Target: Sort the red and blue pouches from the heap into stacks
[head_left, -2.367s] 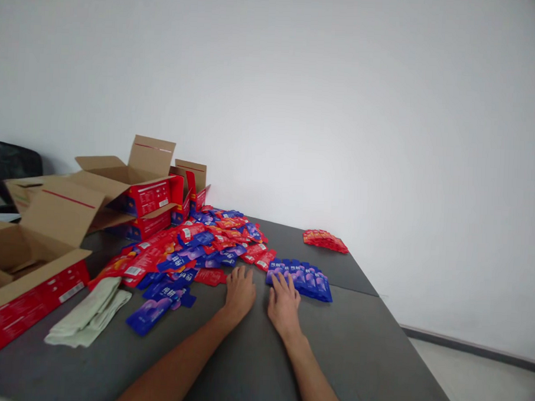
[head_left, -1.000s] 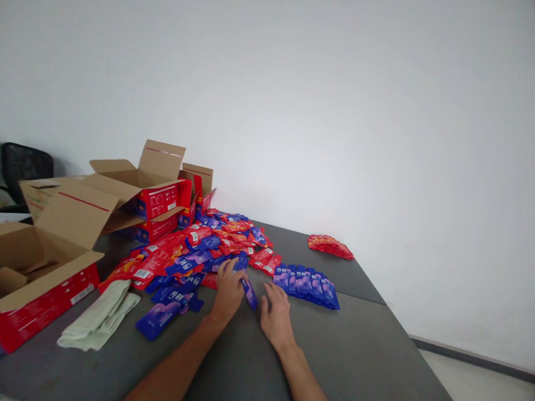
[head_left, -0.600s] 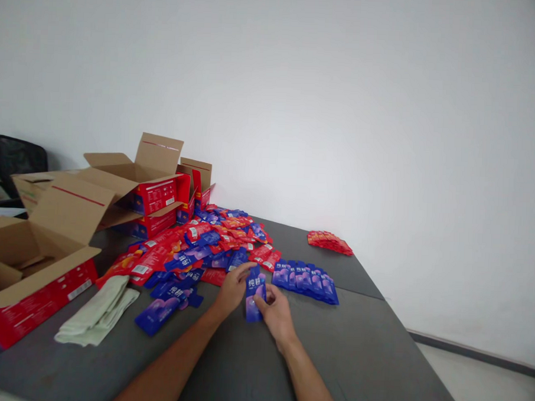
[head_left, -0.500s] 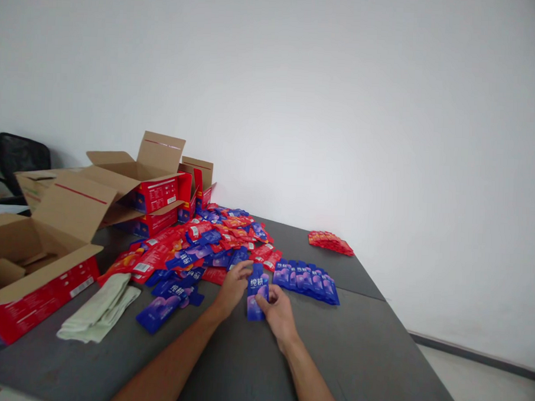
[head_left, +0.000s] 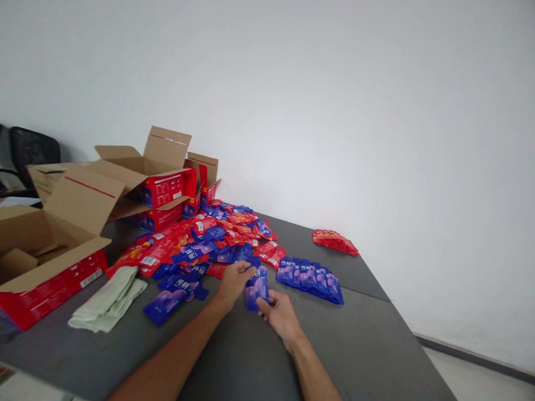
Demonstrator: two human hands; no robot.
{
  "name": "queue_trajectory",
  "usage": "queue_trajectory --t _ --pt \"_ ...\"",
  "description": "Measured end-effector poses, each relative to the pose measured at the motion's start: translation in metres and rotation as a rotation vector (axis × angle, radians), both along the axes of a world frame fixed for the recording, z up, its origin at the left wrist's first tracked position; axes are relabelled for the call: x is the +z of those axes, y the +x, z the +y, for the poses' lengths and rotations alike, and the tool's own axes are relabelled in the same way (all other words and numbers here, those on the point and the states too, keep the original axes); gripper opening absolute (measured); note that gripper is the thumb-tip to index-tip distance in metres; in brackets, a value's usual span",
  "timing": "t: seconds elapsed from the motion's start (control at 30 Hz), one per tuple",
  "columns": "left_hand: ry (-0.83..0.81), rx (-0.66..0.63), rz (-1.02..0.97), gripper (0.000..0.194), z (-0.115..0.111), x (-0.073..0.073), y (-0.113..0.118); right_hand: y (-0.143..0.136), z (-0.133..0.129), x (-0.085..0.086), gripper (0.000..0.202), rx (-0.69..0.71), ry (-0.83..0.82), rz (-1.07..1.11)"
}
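A blue pouch (head_left: 255,290) with purple fruit and white characters is held upright above the table between my two hands. My left hand (head_left: 233,285) pinches it near the top left. My right hand (head_left: 280,314) grips its lower right edge between thumb and fingers. Just to the right lies a fanned row of blue pouches (head_left: 311,279), overlapping one another. Beyond my left hand spreads a mixed heap of red and blue pouches (head_left: 194,247). One loose blue pouch (head_left: 163,305) lies at the heap's near end.
Overlapping red pouches (head_left: 334,241) lie at the table's far right. Open cartons (head_left: 161,187) stand at the back left, with another open carton (head_left: 46,291) nearer. A folded pale cloth (head_left: 109,300) rests beside it on the dark table (head_left: 331,357). Chairs (head_left: 32,152) stand behind.
My left hand has closed onto the top left of the pouch, where its fingers were beside it before. My right hand has slid slightly lower on the edge. The whole view has shifted a little.
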State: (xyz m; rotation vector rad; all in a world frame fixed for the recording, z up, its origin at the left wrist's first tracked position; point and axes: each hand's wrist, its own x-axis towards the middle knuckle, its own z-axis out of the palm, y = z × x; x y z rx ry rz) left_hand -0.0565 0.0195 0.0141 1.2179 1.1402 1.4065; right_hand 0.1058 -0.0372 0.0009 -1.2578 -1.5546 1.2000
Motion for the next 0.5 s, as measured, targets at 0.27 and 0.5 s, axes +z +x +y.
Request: queue_trajectory --t 0.27,0.5 --pt "-0.127 -0.431 0.024 0.025 -0.013 -0.008 0.008 0.006 0.004 0.003 0.036 -0.165 0.021 0.129" --pt "-0.075 -0.320 0.039 0.022 -0.007 -0.009 0.010 0.010 0.002 0.009 0.041 -0.116 -0.040 0.140"
